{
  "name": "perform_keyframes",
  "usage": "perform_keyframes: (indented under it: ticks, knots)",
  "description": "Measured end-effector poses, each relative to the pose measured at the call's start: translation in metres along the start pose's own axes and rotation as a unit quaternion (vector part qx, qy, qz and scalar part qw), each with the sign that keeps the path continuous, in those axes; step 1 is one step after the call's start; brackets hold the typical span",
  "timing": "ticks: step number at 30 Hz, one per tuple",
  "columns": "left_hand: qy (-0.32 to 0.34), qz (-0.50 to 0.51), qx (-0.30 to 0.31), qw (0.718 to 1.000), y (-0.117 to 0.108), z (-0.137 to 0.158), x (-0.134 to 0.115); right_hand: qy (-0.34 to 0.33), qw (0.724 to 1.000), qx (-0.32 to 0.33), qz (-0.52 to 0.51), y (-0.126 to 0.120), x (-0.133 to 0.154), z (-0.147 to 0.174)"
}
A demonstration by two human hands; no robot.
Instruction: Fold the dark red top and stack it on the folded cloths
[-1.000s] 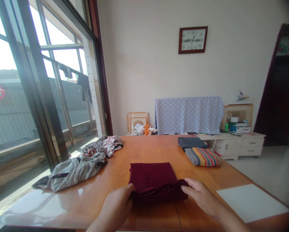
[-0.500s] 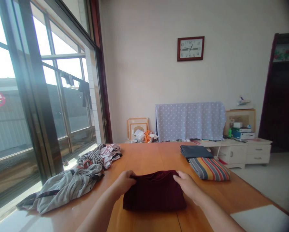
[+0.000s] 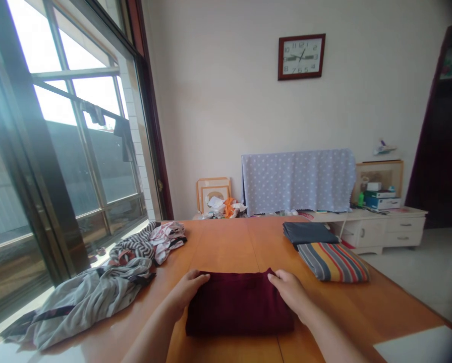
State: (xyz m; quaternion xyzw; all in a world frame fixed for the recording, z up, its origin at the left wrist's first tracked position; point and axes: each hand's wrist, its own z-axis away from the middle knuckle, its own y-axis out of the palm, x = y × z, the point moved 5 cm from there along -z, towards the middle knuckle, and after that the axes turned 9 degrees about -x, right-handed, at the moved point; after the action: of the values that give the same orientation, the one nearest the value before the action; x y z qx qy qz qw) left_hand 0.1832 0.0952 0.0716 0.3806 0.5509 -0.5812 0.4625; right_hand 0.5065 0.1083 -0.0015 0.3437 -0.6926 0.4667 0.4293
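A dark maroon folded garment (image 3: 240, 305) lies in front of me on the wooden table (image 3: 226, 247); its exact kind does not show. My left hand (image 3: 190, 288) pinches its far left corner, thumb on top. At the far right corner, my right hand (image 3: 287, 288) grips the cloth the same way. The fingers under the fabric are hidden. Farther back on the right are a folded striped cloth (image 3: 334, 262) and a folded dark navy cloth (image 3: 309, 233), the striped one nearer to me.
Along the left edge by the window lie a crumpled grey garment (image 3: 93, 297), a black-and-white striped one (image 3: 135, 242) and a pinkish patterned one (image 3: 168, 237). A white sheet (image 3: 418, 347) covers the near right corner. Behind the table stands a low white cabinet (image 3: 396, 232).
The garment's far edge has gone from slightly gathered, with a visible fold opening, to straighter and flatter. Both hands keep their hold at its corners. The camera view has shifted slightly.
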Motion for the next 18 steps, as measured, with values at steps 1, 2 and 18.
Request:
perform_keyframes:
  ticks: [1,2,18]
  knots:
    - [-0.005,0.011,0.006,1.0,-0.001,0.001,0.0,0.0,1.0,0.003,-0.004,0.0,0.0,0.0]
    - [-0.011,0.021,0.008,1.0,-0.003,0.0,0.001,-0.003,1.0,0.004,-0.007,0.0,0.0,0.001]
    - [0.052,0.093,-0.02,0.994,-0.006,-0.008,0.01,-0.025,0.999,0.009,-0.028,0.0,-0.002,0.002]
